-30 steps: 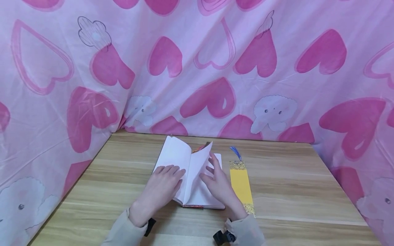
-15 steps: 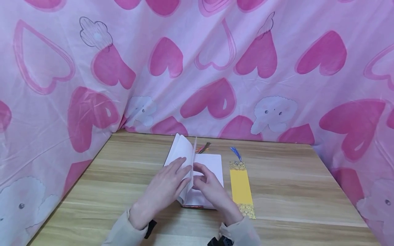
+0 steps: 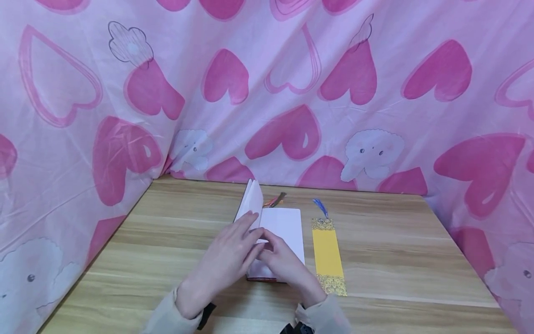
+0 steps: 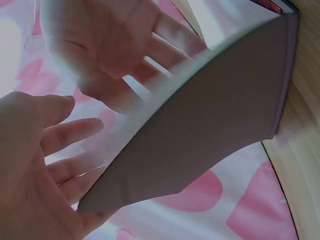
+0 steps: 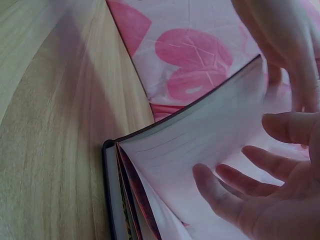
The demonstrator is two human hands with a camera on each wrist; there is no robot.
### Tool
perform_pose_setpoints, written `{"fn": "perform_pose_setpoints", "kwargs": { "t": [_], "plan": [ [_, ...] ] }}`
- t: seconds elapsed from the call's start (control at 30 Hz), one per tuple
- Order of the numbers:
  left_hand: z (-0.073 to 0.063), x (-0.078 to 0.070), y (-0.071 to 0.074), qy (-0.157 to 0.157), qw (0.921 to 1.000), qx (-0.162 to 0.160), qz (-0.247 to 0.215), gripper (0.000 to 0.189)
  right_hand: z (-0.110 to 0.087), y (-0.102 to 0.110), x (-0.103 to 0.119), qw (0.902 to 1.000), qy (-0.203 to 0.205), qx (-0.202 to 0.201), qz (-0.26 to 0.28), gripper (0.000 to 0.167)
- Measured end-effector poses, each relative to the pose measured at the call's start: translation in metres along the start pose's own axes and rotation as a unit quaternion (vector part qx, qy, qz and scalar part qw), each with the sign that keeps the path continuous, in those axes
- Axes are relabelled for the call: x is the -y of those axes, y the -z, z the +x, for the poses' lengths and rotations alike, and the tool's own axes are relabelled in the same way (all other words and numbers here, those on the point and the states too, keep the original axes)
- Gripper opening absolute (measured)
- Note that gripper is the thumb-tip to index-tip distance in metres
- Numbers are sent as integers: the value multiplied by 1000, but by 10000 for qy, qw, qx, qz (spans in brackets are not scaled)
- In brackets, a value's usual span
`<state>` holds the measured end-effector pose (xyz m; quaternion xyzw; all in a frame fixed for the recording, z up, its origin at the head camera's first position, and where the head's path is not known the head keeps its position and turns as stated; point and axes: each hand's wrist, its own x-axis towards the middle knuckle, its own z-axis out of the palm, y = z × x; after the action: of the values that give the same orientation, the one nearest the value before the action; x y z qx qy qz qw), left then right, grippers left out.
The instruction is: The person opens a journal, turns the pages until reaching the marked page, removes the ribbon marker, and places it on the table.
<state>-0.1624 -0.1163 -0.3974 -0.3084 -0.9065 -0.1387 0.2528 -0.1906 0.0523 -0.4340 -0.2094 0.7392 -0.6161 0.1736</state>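
Note:
An open notebook (image 3: 285, 227) with white pages stands half folded, its left cover and pages raised steeply. In the head view my left hand (image 3: 223, 257) lies against the raised pages, fingers fairly straight. The left wrist view shows the dark cover (image 4: 215, 115) hiding some of its fingertips, the thumb apart from it. My right hand (image 3: 288, 266) is over the right page, loosely bent fingers meeting the left hand near the fold. In the right wrist view its thumb and fingers (image 5: 215, 195) are spread before the pages. Patterned strips (image 5: 137, 195) are tucked between the pages.
A yellow bookmark (image 3: 328, 253) with a blue tassel (image 3: 320, 208) lies right of the notebook on the wooden table (image 3: 400, 260). Red and brown tassels (image 3: 276, 200) stick out past the notebook's top edge. A pink heart-print curtain (image 3: 271, 93) hangs around the table.
The notebook's left cover and pages have swung up and rightward from lying low. A loose page has turned left. My right hand has moved left to meet the left hand.

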Motion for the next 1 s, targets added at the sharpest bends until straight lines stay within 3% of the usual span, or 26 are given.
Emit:
{"fn": "perform_pose_setpoints", "kwargs": {
  "t": [0.3,0.57,0.83,1.0],
  "plan": [
    [-3,-3,-4,-207,9982,8,570,19,0,-1,-2,9975,64,191,-683,39],
    [-9,2,-9,22,9917,463,1201,26,-4,6,1,9913,-57,715,-1106,39],
    [-14,6,-7,424,9811,1140,1507,29,-16,23,13,9660,24,1329,-2219,43],
    [-13,6,-10,645,9737,1456,1629,35,-30,41,23,9458,16,1091,-3058,51]
  ]
}}
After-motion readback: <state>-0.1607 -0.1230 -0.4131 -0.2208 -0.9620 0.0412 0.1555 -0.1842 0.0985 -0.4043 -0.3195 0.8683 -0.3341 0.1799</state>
